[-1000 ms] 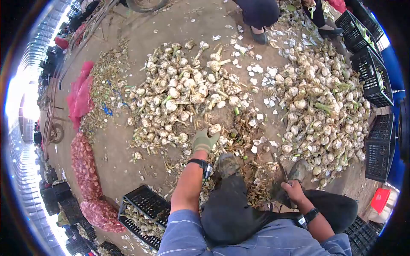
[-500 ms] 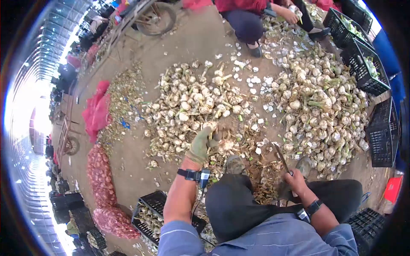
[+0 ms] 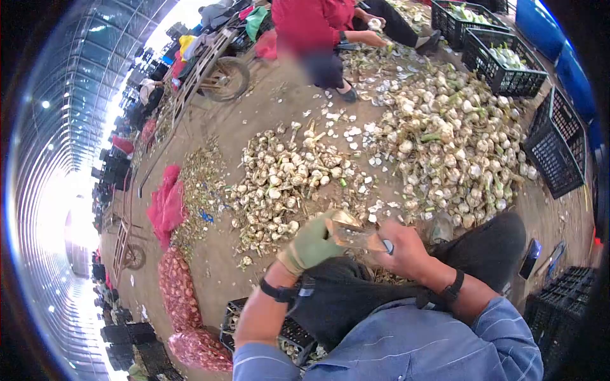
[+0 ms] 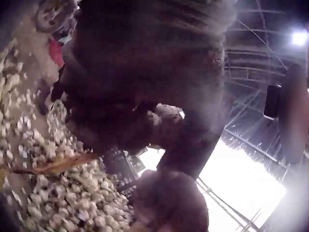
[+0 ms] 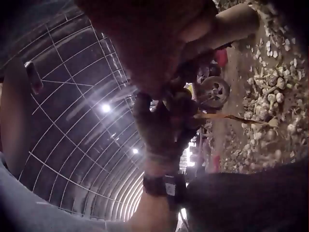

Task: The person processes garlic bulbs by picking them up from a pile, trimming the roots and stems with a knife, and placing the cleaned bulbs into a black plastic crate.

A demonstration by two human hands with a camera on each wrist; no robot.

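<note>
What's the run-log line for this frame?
left hand: gloved, holds garlic bulb | right hand: grips knife at bulb | garlic pile ahead | crate right

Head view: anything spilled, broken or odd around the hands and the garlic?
Nothing stands out. The garlic piles and loose white skins lie on the ground as sorting litter. The gloved left hand and bare right hand hold a garlic bulb together.

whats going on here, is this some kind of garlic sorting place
It looks that way. A seated person holds a garlic bulb in a gloved left hand, with the bare right hand meeting it over the lap; a blade-like tool seems to be in that hand, though it is hard to make out. Big garlic piles cover the ground, with black crates around and another person working opposite.
</note>
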